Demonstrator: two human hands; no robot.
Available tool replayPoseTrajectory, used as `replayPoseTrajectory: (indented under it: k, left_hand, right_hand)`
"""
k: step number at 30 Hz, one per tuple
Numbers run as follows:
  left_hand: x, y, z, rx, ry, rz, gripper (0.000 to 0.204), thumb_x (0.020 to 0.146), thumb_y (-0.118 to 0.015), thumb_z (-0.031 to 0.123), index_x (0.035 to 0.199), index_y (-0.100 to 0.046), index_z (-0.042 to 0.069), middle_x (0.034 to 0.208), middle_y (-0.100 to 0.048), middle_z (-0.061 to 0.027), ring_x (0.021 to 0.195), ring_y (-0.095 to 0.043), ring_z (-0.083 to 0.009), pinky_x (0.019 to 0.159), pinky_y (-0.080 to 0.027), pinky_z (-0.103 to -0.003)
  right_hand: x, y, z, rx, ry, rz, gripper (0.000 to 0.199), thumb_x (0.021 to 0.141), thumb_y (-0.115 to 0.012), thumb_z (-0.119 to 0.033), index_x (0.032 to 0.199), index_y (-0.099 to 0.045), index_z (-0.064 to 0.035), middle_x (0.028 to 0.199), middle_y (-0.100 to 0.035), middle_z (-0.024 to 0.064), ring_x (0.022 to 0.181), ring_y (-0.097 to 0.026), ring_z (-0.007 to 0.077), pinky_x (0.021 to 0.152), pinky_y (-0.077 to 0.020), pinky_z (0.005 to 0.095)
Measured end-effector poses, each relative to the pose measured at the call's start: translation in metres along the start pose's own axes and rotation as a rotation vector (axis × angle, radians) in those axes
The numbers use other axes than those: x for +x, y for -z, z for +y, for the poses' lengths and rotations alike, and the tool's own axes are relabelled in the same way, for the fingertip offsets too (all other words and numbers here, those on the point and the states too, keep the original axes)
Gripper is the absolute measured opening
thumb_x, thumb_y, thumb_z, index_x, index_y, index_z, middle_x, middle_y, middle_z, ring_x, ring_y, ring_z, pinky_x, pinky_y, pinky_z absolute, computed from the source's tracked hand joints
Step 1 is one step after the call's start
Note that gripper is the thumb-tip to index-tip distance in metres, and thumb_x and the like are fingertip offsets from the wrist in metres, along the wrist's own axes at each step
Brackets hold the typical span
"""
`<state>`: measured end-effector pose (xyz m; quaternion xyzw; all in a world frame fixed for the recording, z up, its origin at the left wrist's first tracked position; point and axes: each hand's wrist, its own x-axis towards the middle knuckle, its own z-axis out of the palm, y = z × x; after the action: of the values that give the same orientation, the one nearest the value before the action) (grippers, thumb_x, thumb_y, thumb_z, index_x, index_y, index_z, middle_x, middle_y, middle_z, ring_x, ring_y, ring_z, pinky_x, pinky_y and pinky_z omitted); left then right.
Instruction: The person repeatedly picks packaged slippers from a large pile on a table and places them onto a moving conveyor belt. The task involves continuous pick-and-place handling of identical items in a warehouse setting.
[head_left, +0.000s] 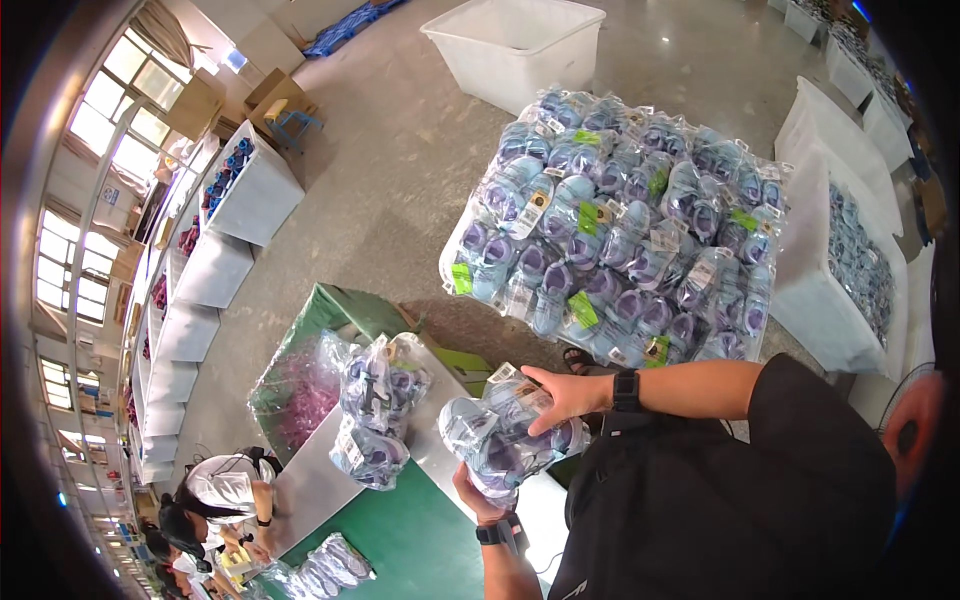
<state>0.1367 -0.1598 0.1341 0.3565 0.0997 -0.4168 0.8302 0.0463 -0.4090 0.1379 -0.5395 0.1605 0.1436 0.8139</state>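
Observation:
Clear bags of light blue shoes with purple insides are held in front of my body, above the table's edge. My right hand grips them from the top right, thumb and fingers spread over the plastic. From below, my left hand supports the lower end, its fingers partly hidden under the bags. Just to the left, more bagged shoes are piled on a white and grey surface beside the green tabletop. A big white bin ahead is heaped with similar bagged shoes, some bearing bright green labels.
A green-sided container with pink plastic stands left of the pile. At the table's lower left, a person works near wrapped shoes. White bins line the left; another white bin stands at the back, a filled one at right.

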Motion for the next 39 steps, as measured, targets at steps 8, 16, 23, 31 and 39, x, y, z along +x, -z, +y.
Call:
replayPoseTrajectory:
  k: [8, 16, 23, 31, 39]
  left_hand:
    - [0.06, -0.009, 0.02, 0.326, -0.048, 0.227, 0.057, 0.101, -0.048, 0.051, 0.141, -0.049, 0.011, 0.124, -0.063, -0.0066, 0.113, -0.058, -0.0224, 0.098, -0.045, -0.044]
    - [0.04, 0.058, 0.013, 0.427, 0.042, 0.436, 0.051, 0.101, -0.052, 0.039, 0.14, -0.049, 0.006, 0.117, -0.063, -0.012, 0.105, -0.061, -0.025, 0.09, -0.05, -0.041]
    - [0.074, 0.051, -0.003, 0.676, 0.275, 0.515, 0.045, 0.099, -0.061, 0.03, 0.135, -0.053, 0.003, 0.113, -0.065, -0.0131, 0.096, -0.066, -0.023, 0.082, -0.055, -0.036]
    - [0.272, -0.02, -0.022, 0.853, 0.254, 0.042, 0.072, 0.1, -0.061, 0.031, 0.158, -0.022, 0.014, 0.131, -0.053, -0.0066, 0.112, -0.054, -0.0187, 0.09, -0.05, -0.042]
    - [0.343, -0.064, -0.065, 0.732, 0.15, 0.098, 0.09, 0.099, -0.064, 0.031, 0.16, 0.001, 0.02, 0.137, -0.051, -0.0096, 0.119, -0.052, -0.0227, 0.089, -0.05, -0.05]
  right_hand:
    - [0.07, 0.08, -0.044, 0.14, 0.12, 0.383, 0.113, 0.075, -0.086, -0.016, 0.156, -0.01, 0.0056, 0.138, -0.047, 0.0237, 0.118, -0.055, 0.0247, 0.1, -0.0468, 0.0382]
    - [0.148, 0.157, -0.079, -0.395, 0.269, 1.101, 0.106, 0.078, -0.081, -0.032, 0.154, -0.015, 0.0036, 0.148, -0.033, 0.0301, 0.139, -0.035, 0.0419, 0.115, -0.0321, 0.0461]
    - [0.18, 0.165, -0.028, -0.481, 0.254, 1.264, 0.113, 0.077, -0.08, -0.032, 0.154, -0.006, 0.0041, 0.132, -0.041, 0.0306, 0.121, -0.048, 0.0434, 0.103, -0.042, 0.0462]
    - [0.145, 0.207, -0.044, -0.423, 0.209, 1.096, 0.096, 0.083, -0.075, -0.043, 0.148, -0.026, 0.006, 0.124, -0.05, 0.0221, 0.108, -0.056, 0.0347, 0.098, -0.0448, 0.0442]
    - [0.15, 0.367, -0.14, -1.02, 0.305, 1.145, 0.058, 0.085, -0.07, -0.036, 0.129, -0.053, -0.0018, 0.119, -0.059, 0.0197, 0.114, -0.056, 0.0377, 0.099, -0.0456, 0.0448]
